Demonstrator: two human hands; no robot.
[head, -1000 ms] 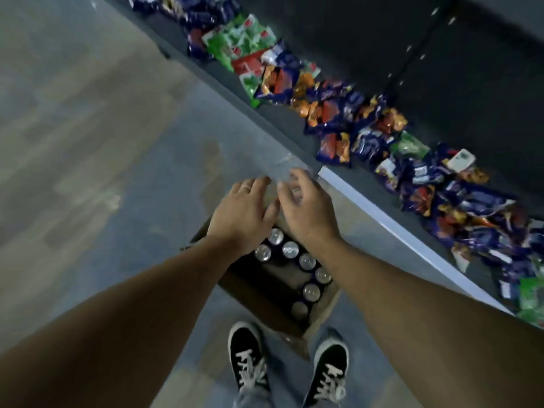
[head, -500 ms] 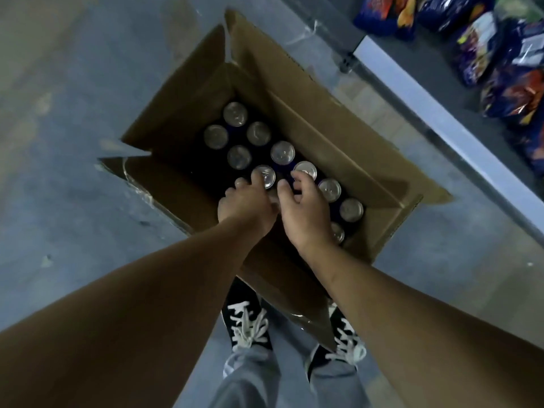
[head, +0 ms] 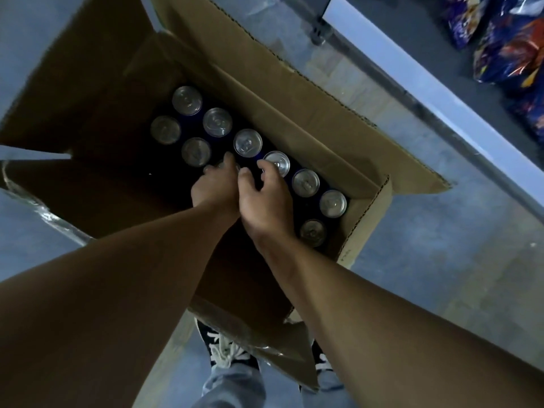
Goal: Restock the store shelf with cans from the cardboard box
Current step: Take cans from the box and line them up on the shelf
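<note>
Silver-topped, seemingly dark-blue cans point(head: 247, 142) upright in cardboard box point(head: 294, 113)

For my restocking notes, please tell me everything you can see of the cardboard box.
The cardboard box is brown corrugated board, standing on the grey floor beside the shelf, flaps folded open; clear tape clings to the near flap. Inside, upright silver-topped cans stand in two rows. The left hand and right hand reach in, fingers curled over can tops.
</note>
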